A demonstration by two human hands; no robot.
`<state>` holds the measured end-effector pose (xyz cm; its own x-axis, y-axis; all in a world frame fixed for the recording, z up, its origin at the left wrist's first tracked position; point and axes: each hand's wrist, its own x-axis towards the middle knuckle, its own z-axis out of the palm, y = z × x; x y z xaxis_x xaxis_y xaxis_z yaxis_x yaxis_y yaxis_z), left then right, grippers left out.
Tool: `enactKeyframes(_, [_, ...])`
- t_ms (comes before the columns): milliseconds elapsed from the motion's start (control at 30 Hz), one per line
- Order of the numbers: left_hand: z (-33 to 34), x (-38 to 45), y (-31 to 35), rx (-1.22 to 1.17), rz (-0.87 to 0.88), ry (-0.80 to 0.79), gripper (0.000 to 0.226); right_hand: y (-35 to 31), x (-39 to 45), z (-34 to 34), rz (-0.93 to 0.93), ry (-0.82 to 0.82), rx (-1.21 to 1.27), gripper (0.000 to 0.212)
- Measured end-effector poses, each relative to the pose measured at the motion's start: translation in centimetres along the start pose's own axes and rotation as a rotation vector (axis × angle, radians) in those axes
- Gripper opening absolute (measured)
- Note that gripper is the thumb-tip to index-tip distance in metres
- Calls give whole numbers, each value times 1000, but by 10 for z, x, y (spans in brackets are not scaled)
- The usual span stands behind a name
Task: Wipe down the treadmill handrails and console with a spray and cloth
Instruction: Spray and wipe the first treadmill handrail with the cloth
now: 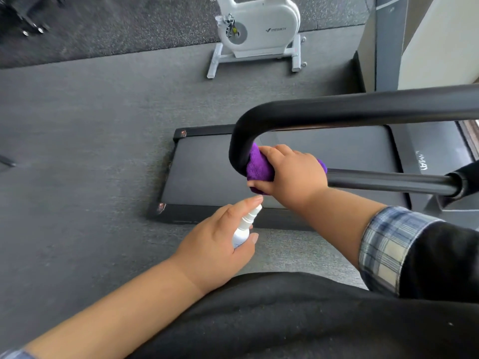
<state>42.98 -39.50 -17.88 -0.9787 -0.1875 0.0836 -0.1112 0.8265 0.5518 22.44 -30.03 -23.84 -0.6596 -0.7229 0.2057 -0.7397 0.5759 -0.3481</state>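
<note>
Treadmill lies low on the dark gym floor, its flat black deck stretching away below the camera, and over it arches the black handrail, a thick padded tube that runs in from the right, bends sharply at its left end and comes back as a thinner bare metal bar. Beyond it stands a white exercise bike on a pale frame, well apart from the work.

At the bend of the rail, the right hand is wrapped round a purple cloth, fingers curled over the tube so the cloth is pressed against the padding; gripping it this way probably lets the cloth rub the whole curve at once. The cloth looks plush and bunched, vivid purple, showing on both sides of the hand.

Lower and nearer, the left hand holds a small white spray bottle, fingers closed round its body with the forefinger laid along the top by the nozzle (which points up toward the cloth). Held just beside the wiping hand, it seems kept ready for another squirt. The console is not in view, so that part of the job appears not yet reached.
</note>
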Motion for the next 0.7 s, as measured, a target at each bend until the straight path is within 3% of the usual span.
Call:
enactKeyframes(133, [-12,-2,-15,-14,62,1,62,-19,-2,-1,131,174,368,64])
enactKeyframes(267, [-24,-3,-28,-16,146,-28,62,-37,-1,-2,199,169,587,73])
enactKeyframes(533, [-24,0,-48,-52,176,-44,77,-44,4,0,129,53,193,79])
enactKeyframes(700, [-9,9,-35,-102,250,-92,72,-29,-15,5,68,40,-71,85])
